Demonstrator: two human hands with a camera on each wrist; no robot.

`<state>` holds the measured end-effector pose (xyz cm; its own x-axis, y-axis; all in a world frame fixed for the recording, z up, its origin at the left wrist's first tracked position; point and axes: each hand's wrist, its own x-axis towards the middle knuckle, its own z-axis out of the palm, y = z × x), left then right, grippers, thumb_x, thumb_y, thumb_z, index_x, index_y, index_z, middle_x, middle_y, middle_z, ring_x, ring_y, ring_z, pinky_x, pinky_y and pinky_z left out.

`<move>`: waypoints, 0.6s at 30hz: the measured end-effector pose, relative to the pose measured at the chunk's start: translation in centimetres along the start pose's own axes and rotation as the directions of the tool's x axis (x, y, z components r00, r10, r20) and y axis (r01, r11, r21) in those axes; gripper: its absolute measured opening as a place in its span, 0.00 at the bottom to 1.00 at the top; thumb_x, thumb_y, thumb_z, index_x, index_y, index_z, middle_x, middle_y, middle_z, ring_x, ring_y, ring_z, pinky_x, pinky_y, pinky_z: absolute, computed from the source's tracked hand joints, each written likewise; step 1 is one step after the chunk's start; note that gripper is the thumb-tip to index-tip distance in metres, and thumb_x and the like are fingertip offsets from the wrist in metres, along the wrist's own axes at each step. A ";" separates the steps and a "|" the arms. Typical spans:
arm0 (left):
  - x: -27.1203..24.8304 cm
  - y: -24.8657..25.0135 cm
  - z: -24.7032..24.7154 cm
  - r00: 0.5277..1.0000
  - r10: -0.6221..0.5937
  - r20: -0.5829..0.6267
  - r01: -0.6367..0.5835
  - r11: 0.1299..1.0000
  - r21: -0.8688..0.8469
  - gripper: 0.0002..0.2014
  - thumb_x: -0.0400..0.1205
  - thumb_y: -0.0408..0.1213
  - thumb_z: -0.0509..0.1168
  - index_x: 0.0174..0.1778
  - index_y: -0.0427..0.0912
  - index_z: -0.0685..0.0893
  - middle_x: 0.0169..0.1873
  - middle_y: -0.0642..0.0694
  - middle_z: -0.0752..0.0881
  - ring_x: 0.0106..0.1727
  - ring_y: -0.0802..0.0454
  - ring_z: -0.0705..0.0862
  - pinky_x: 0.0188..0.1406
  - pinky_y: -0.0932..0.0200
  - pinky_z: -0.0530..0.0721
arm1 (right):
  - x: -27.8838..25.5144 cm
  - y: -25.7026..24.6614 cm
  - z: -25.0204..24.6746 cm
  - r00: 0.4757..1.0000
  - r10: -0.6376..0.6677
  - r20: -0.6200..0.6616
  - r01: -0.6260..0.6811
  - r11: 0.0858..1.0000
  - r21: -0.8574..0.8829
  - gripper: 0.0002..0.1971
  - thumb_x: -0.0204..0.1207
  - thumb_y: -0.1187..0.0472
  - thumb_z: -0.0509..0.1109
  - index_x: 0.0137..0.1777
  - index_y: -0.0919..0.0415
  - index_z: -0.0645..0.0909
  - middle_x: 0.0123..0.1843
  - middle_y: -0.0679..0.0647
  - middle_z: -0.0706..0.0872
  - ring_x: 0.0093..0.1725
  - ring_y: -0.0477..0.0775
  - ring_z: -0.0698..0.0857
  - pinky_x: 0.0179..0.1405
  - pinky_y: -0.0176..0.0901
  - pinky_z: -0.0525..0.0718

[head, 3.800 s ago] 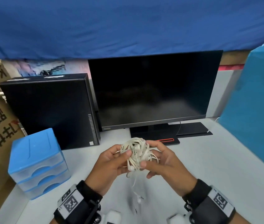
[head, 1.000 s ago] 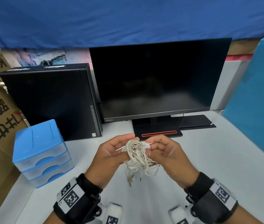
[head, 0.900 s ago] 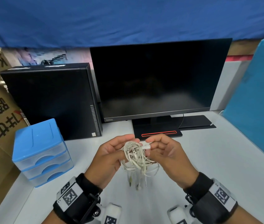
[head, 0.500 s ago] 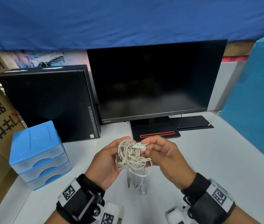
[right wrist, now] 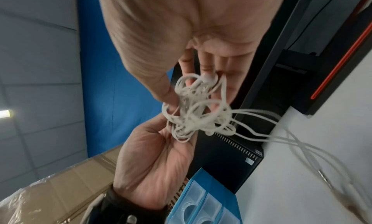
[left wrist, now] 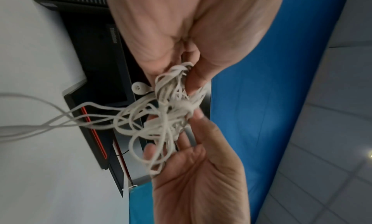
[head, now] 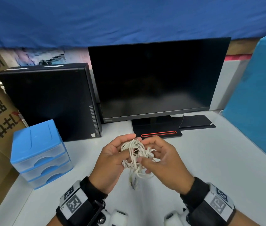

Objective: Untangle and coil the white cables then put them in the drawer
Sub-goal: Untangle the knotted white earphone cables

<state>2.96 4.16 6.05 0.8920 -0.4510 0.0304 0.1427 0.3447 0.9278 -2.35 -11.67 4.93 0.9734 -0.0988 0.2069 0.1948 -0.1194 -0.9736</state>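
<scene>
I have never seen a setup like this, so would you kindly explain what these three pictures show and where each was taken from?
No machine here: a person works with bare hands, wearing one camera on the head and one on each wrist. The head view looks down at a white desk with a monitor, a black computer and a blue drawer unit, all drawers closed. The left hand and right hand hold a tangle of white cables above the desk. The wrist views show that tangle from below, with loose ends trailing out; an earbud shows in the left one.
</scene>
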 end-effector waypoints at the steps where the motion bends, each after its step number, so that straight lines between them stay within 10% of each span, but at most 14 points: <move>1: 0.0 -0.1 0.0 1.000 0.013 0.011 -0.013 1.000 0.010 0.20 0.73 0.21 0.71 0.60 0.37 0.84 0.58 0.38 0.90 0.55 0.40 0.89 0.51 0.50 0.88 | 0.1 0.0 -0.1 1.000 0.003 -0.016 -0.002 1.000 0.025 0.14 0.73 0.72 0.76 0.54 0.55 0.82 0.48 0.53 0.91 0.39 0.50 0.88 0.32 0.42 0.87; 8: 0.6 -0.6 -0.7 0.992 0.058 -0.115 -0.043 0.991 0.125 0.09 0.74 0.25 0.72 0.49 0.35 0.88 0.45 0.37 0.92 0.39 0.45 0.88 0.33 0.57 0.86 | 0.7 0.5 -0.7 0.996 0.063 -0.062 -0.051 0.984 0.171 0.07 0.79 0.77 0.67 0.52 0.68 0.80 0.42 0.63 0.92 0.36 0.58 0.87 0.31 0.45 0.85; 18: 1.1 -0.7 -1.7 0.993 -0.043 -0.110 0.044 0.999 0.003 0.18 0.71 0.35 0.72 0.55 0.31 0.88 0.44 0.36 0.92 0.37 0.49 0.88 0.38 0.58 0.88 | 0.9 0.4 -0.8 0.983 0.180 -0.026 -0.166 0.949 0.268 0.04 0.81 0.72 0.66 0.53 0.69 0.81 0.46 0.72 0.90 0.41 0.64 0.88 0.41 0.52 0.86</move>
<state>4.54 4.81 4.85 0.9267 -0.3724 -0.0509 0.1807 0.3224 0.9292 -1.45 -12.59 4.78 0.9890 -0.1447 0.0310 0.0555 0.1683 -0.9842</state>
